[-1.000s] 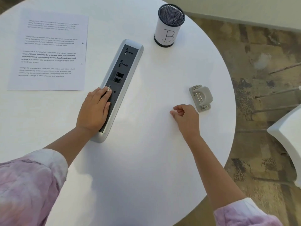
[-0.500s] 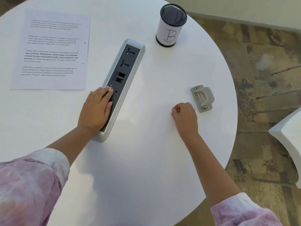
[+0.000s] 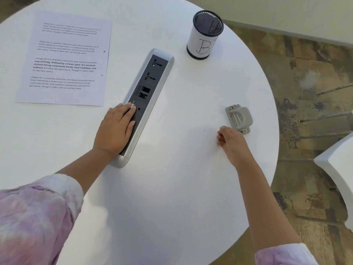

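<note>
A grey hole punch [image 3: 239,116] lies near the right edge of the round white table [image 3: 172,197]. My right hand [image 3: 232,144] sits just in front of its near end, fingers curled, holding nothing; I cannot tell whether it touches the punch. My left hand [image 3: 114,131] rests flat, fingers straight, on the near end of a long silver and black socket strip [image 3: 152,77] set in the table's middle. A printed sheet of paper [image 3: 66,58] lies at the far left.
A black mesh pen cup [image 3: 205,35] with a white label marked "B" stands at the back, right of the strip. A white chair [image 3: 336,169] stands off the table's right edge, over patterned flooring.
My right hand has moved right and slightly forward, up to the near end of the hole punch, and its fist has loosened a little. My left hand has stayed on the strip.
</note>
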A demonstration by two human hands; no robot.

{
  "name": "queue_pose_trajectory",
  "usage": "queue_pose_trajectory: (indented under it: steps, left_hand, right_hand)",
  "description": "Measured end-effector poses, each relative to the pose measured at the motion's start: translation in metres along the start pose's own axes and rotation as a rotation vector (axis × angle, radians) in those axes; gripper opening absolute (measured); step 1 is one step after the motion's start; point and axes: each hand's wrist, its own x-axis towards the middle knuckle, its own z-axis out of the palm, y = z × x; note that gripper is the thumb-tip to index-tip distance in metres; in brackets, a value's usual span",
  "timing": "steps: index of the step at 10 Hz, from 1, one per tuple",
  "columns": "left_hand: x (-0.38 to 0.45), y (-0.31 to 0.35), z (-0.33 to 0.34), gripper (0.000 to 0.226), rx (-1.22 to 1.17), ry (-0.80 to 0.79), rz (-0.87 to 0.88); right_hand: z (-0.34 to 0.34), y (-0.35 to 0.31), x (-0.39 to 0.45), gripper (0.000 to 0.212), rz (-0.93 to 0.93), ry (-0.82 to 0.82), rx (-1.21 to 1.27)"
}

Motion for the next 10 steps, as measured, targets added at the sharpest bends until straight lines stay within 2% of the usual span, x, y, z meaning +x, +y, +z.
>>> queue_pose_trajectory:
  steps: [2,3,7,9,10]
  left_hand:
    - [0.000,-0.001,0.000,0.048,0.006,-0.002,0.002]
    - [0.000,-0.001,0.001,0.048,0.007,-0.002,0.003]
    - [0.000,-0.002,0.002,0.046,-0.006,0.014,0.013]
    - [0.000,-0.001,0.001,0.046,-0.005,0.018,0.014]
    - [0.001,-0.001,0.001,0.047,-0.005,0.013,0.010]
  right_hand:
    - [0.006,0.003,-0.003,0.025,0.059,-0.042,0.240]
    - [0.006,0.005,-0.002,0.024,0.058,-0.055,0.256]
    - [0.013,0.009,0.006,0.011,-0.234,0.118,-0.460]
    - [0.027,0.010,0.000,0.013,-0.387,0.185,-0.833]
    - [0.028,0.009,-0.002,0.016,-0.414,0.179,-0.935]
